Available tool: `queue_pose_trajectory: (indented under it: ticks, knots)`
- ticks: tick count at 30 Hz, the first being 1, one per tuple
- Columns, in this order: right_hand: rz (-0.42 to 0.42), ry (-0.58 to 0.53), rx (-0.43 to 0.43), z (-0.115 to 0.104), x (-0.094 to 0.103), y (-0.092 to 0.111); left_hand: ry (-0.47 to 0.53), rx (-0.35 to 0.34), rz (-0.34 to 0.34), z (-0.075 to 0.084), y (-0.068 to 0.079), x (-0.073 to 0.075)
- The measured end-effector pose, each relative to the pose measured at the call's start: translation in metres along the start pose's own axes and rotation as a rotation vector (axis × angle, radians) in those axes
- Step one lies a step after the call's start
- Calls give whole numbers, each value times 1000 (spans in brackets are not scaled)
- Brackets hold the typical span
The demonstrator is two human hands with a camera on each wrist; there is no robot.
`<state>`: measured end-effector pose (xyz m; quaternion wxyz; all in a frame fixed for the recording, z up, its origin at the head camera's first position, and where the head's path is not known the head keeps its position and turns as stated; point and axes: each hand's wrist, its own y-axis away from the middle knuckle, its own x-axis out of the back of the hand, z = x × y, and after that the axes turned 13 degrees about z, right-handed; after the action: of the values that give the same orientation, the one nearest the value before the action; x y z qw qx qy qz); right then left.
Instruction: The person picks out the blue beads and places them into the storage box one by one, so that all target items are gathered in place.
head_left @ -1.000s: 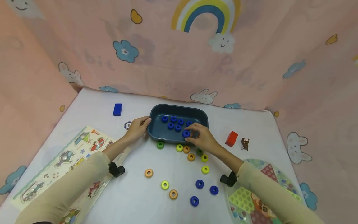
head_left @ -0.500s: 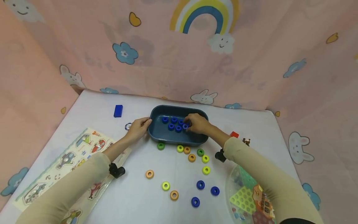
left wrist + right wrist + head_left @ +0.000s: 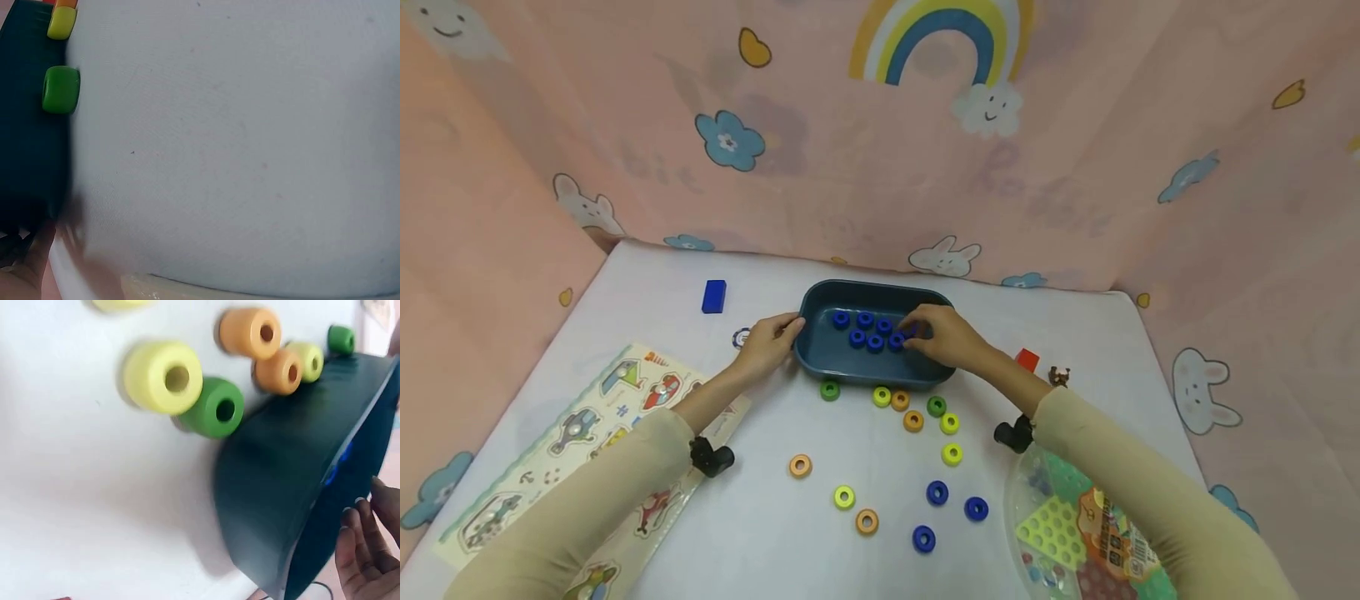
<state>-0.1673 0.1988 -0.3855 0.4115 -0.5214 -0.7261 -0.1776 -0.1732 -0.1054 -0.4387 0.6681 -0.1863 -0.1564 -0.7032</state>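
The left hand (image 3: pixel 767 343) is still gripping the left end of the dark tray (image 3: pixel 842 365), thumb and fingers clamped on its rim. Inside the tray, a blue ring (image 3: pixel 896 342) is now lying at the right end of the front row, beside the right fingertips; a second ago the right hand (image 3: pixel 947 336) was pinching a ring over the tray's front edge. That hand is hovering over the tray's right end, thumb and fingers apart, gripping nothing that shows, and its fingers are partly hiding another blue ring (image 3: pixel 913 331).

Around the tray, a picture board (image 3: pixel 550 454) is lying to the front left, the left sleeve (image 3: pixel 587 500) crossing it. A blue block (image 3: pixel 714 297) and a chip (image 3: pixel 741 337) are sitting left of the tray, the chip partly covered by the left hand. Green, yellow and orange rings are lining the tray's front side; more orange, yellow and blue rings are lying farther in front. Right of the tray, the right arm is partly blocking a red block (image 3: pixel 1027 359), while a brown figurine (image 3: pixel 1059 377) is standing beyond it and a round board (image 3: pixel 1048 533) is lying front right, partly under the sleeve.
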Motion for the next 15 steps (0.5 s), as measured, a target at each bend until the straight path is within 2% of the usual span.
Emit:
queue_pose_trajectory:
  ticks: [9, 15]
  knots:
    - [96, -162, -69, -11, 15, 53, -7, 4, 2, -1, 0, 1]
    - [79, -233, -128, -14, 8, 98, 6, 3, 2, -1, 0, 0]
